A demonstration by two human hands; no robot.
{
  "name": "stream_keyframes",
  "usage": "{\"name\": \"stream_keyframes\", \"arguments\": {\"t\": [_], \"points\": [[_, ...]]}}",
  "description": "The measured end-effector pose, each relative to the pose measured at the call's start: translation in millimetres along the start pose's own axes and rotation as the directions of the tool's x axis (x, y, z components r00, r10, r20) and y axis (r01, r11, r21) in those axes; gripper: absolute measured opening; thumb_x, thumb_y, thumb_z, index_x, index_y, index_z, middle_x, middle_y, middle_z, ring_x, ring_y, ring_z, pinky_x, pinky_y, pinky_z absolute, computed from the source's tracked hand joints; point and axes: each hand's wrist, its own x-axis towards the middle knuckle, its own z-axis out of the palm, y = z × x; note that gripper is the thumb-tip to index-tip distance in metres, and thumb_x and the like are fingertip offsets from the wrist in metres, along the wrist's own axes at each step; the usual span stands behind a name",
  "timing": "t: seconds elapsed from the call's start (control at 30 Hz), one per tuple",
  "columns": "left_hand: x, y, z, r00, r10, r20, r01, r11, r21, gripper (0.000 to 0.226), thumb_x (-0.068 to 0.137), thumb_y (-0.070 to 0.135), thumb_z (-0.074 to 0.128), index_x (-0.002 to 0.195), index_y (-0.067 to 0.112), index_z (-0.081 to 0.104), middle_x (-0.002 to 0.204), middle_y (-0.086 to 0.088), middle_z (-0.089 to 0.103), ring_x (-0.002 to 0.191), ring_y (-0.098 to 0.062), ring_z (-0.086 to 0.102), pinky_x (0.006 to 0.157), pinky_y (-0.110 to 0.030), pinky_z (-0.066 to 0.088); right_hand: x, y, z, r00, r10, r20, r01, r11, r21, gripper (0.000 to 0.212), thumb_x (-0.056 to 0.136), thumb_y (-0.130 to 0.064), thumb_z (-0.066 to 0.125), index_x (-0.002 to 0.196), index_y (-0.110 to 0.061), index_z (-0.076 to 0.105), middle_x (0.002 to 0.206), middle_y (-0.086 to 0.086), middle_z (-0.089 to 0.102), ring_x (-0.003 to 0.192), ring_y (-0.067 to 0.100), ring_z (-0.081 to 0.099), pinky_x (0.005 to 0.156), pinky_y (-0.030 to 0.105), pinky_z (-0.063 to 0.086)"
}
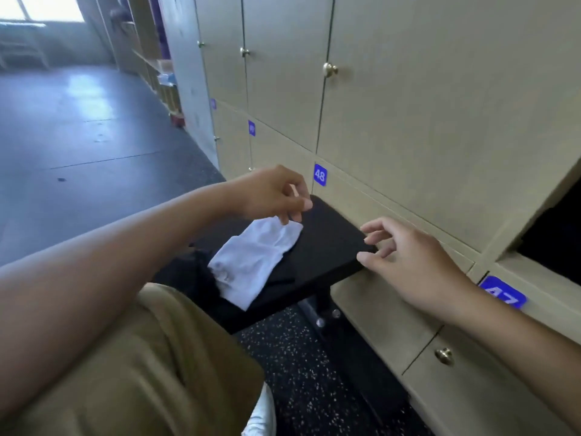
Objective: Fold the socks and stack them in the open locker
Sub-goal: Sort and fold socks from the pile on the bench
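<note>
My left hand (273, 191) pinches the white sock's (254, 261) cuff; right hand (405, 256) hovers open beside it — folding comes next.

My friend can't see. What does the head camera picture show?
A person's left hand pinches the edge of a white cotton sock lying on a black bench. The right hand hovers open beside beige lockers; one dark open locker is at the right.
</note>
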Motion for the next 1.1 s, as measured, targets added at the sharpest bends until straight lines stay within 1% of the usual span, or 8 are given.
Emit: {"name": "stream_keyframes", "arguments": {"t": [0.2, 0.37, 0.5, 0.63, 0.73, 0.83, 0.97, 1.1], "points": [[-29.5, -48.4, -16.6, 0.991, -0.119, -0.068, 0.13, 0.973, 0.188, 0.017, 0.094, 0.038, 0.07, 0.097, 0.021, 0.072, 0.093, 0.009, 0.074, 0.085, -0.007, 0.068, 0.078, -0.026, 0.051, 27.9, -20.4, 38.8, 0.993, -0.02, 0.115, 0.019, 1.0, 0.006, 0.031, 0.091, -0.032, 0.071, 0.119, -0.03, 0.058, 0.107, -0.013, 0.061, 0.087, 0.009, 0.063, 0.08, 0.025, 0.047], [-30.7, -85.8, -15.3, 0.96, -0.279, -0.017, 0.273, 0.924, 0.268, 0.028, 0.092, 0.037, 0.072, 0.113, 0.018, 0.068, 0.106, 0.006, 0.066, 0.102, -0.017, 0.059, 0.084, -0.027, 0.04, 43.8, -25.2, 68.0, 0.983, -0.013, 0.182, 0.021, 0.999, -0.042, 0.033, 0.091, -0.035, 0.071, 0.121, -0.031, 0.057, 0.111, -0.012, 0.061, 0.089, 0.008, 0.061, 0.072, 0.018, 0.042], [-13.1, -112.3, -2.1, 0.919, -0.394, 0.011, 0.372, 0.877, 0.304, 0.048, 0.092, 0.043, 0.072, 0.127, 0.014, 0.059, 0.122, -0.003, 0.062, 0.104, -0.021, 0.054, 0.086, -0.029, 0.041, 50.9, -24.6, 82.3, 0.977, 0.003, 0.213, 0.007, 0.999, -0.046, 0.037, 0.09, -0.035, 0.072, 0.124, -0.028, 0.058, 0.111, -0.01, 0.06, 0.089, 0.01, 0.06, 0.08, 0.024, 0.042], [4.1, -117.3, 9.5, 0.894, -0.438, 0.097, 0.395, 0.871, 0.292, 0.039, 0.092, 0.045, 0.07, 0.104, 0.012, 0.053, 0.102, -0.007, 0.05, 0.091, -0.023, 0.044, 0.076, -0.031, 0.037, 57.8, -23.5, 86.8, 0.979, 0.017, 0.204, -0.012, 0.999, -0.03, 0.037, 0.091, -0.034, 0.071, 0.124, -0.026, 0.058, 0.111, -0.009, 0.06, 0.092, 0.011, 0.058, 0.082, 0.023, 0.041], [13.2, -118.1, 16.2, 0.892, -0.44, 0.101, 0.409, 0.882, 0.233, 0.03, 0.091, 0.03, 0.074, 0.093, 0.009, 0.053, 0.098, -0.009, 0.049, 0.087, -0.022, 0.043, 0.06, -0.026, 0.034, 60.8, -21.8, 87.7, 0.979, 0.03, 0.202, -0.024, 0.999, -0.032, 0.037, 0.091, -0.034, 0.071, 0.125, -0.026, 0.058, 0.111, -0.009, 0.06, 0.093, 0.011, 0.059, 0.081, 0.023, 0.041], [17.6, -118.5, 22.4, 0.875, -0.48, 0.051, 0.464, 0.866, 0.187, 0.022, 0.088, 0.019, 0.075, 0.089, 0.004, 0.058, 0.082, -0.008, 0.055, 0.075, -0.021, 0.048, 0.055, -0.026, 0.037, 63.3, -20.1, 86.8, 0.979, 0.036, 0.2, -0.028, 0.999, -0.043, 0.035, 0.091, -0.034, 0.071, 0.123, -0.026, 0.059, 0.11, -0.009, 0.061, 0.091, 0.01, 0.059, 0.078, 0.022, 0.04], [17.9, -108.4, 17.9, 0.863, -0.505, -0.002, 0.501, 0.857, 0.117, 0.022, 0.087, 0.018, 0.074, 0.084, 0.0, 0.063, 0.081, -0.009, 0.057, 0.07, -0.02, 0.051, 0.06, -0.029, 0.044, 67.1, -17.5, 81.5, 0.985, 0.047, 0.166, -0.042, 0.999, -0.035, 0.032, 0.091, -0.033, 0.071, 0.12, -0.027, 0.059, 0.11, -0.008, 0.063, 0.091, 0.011, 0.058, 0.074, 0.022, 0.039], [13.8, -89.2, 1.8, 0.921, -0.387, -0.048, 0.39, 0.919, 0.055, 0.027, 0.079, 0.022, 0.072, 0.094, -0.001, 0.072, 0.084, -0.01, 0.057, 0.078, -0.021, 0.05, 0.071, -0.031, 0.042, 72.4, -13.2, 73.6, 0.991, 0.084, 0.1, -0.087, 0.996, 0.03, 0.031, 0.092, -0.031, 0.07, 0.12, -0.024, 0.06, 0.109, -0.006, 0.063, 0.09, 0.013, 0.059, 0.079, 0.025, 0.04]]}}
